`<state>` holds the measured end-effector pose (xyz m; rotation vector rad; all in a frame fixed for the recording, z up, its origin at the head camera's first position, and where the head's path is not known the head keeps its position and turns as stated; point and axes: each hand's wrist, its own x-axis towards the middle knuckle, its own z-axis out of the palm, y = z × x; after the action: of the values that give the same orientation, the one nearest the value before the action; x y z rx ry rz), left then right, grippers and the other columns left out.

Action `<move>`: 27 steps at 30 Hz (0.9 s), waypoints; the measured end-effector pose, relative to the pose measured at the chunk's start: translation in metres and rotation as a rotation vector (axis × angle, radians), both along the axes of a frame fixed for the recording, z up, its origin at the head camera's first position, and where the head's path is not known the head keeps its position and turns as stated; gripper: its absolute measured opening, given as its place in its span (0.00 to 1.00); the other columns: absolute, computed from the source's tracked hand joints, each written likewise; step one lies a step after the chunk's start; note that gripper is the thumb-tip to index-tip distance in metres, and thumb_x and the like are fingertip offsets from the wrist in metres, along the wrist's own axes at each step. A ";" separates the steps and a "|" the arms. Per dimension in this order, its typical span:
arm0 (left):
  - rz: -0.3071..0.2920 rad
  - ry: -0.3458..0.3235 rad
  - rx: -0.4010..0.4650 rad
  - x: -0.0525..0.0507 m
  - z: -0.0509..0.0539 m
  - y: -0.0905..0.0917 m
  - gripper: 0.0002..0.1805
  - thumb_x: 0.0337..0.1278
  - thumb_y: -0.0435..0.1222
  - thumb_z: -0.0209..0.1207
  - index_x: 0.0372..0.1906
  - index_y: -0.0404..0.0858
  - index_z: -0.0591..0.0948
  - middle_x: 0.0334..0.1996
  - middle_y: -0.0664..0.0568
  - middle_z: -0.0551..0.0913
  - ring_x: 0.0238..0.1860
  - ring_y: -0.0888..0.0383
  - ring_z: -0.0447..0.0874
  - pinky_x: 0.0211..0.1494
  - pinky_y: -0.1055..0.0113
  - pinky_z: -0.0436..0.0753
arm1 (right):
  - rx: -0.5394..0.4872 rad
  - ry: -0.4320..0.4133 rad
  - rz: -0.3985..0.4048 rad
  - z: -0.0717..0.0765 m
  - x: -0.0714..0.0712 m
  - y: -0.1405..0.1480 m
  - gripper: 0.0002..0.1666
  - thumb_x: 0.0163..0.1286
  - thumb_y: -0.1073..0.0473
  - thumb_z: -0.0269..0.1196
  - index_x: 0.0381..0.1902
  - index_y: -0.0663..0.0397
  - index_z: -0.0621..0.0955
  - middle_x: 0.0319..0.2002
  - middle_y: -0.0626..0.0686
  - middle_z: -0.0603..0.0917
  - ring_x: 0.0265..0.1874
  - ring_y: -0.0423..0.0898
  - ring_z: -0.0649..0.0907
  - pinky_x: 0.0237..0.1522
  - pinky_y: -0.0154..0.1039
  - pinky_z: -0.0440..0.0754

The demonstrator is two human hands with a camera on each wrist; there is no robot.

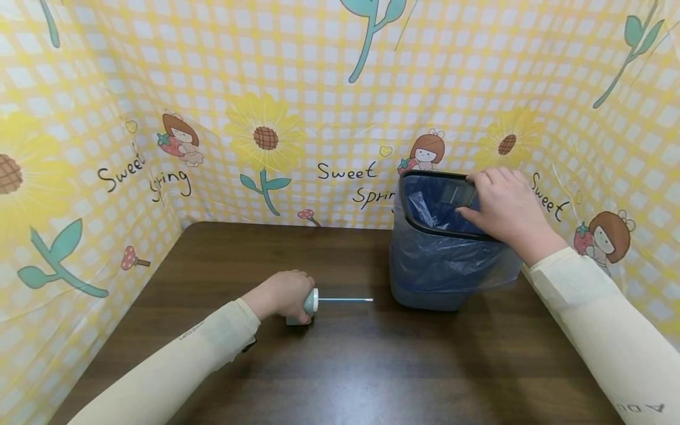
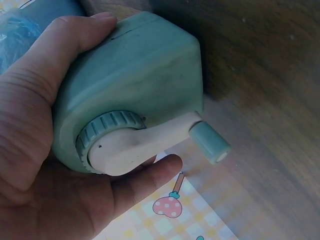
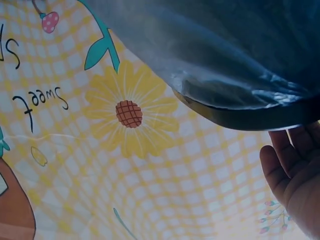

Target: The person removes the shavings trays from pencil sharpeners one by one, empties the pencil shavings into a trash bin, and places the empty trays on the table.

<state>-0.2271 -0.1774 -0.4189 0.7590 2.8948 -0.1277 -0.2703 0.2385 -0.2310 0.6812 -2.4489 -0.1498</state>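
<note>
My left hand (image 1: 284, 295) grips a green crank pencil sharpener (image 2: 145, 60) low over the brown table, thumb along one side. Its pale crank arm (image 2: 150, 142) with a green knob faces the left wrist camera. A thin light-blue pencil (image 1: 345, 299) sticks out of the sharpener's white front ring, pointing right toward a bin. My right hand (image 1: 504, 203) holds the black rim (image 1: 425, 228) of that blue-grey trash bin (image 1: 425, 300), thumb on the inner side, fingers over the outside. A translucent bag (image 1: 441, 260) lines the bin and hangs over its outer wall.
The dark wooden table (image 1: 340, 366) ends against a yellow checked cloth (image 1: 340, 100) with flowers and lettering, which rises at the back and both sides. The bin stands upright at the table's right rear, close to the cloth.
</note>
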 end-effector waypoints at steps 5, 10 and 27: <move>0.006 -0.004 0.004 -0.001 -0.001 0.000 0.35 0.39 0.58 0.75 0.50 0.40 0.83 0.42 0.53 0.83 0.43 0.56 0.79 0.47 0.58 0.83 | -0.072 -0.059 -0.031 0.000 0.002 -0.002 0.38 0.61 0.44 0.75 0.58 0.67 0.78 0.49 0.68 0.82 0.52 0.67 0.78 0.55 0.64 0.72; 0.010 -0.005 0.007 -0.001 -0.001 -0.001 0.35 0.39 0.58 0.75 0.50 0.39 0.83 0.42 0.53 0.83 0.43 0.56 0.79 0.47 0.58 0.83 | -0.140 -0.107 -0.053 -0.002 0.001 -0.001 0.37 0.63 0.42 0.73 0.58 0.66 0.79 0.48 0.67 0.83 0.50 0.66 0.79 0.55 0.65 0.72; 0.005 0.009 0.005 -0.002 -0.003 -0.002 0.36 0.38 0.59 0.75 0.50 0.39 0.83 0.42 0.52 0.83 0.43 0.55 0.79 0.47 0.57 0.83 | -0.371 -0.285 -0.118 -0.004 0.007 -0.003 0.44 0.65 0.30 0.65 0.62 0.62 0.77 0.53 0.64 0.81 0.50 0.63 0.80 0.50 0.62 0.76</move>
<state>-0.2292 -0.1793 -0.4222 0.7545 2.9061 -0.1244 -0.2636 0.2359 -0.2349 0.4165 -2.6841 0.3732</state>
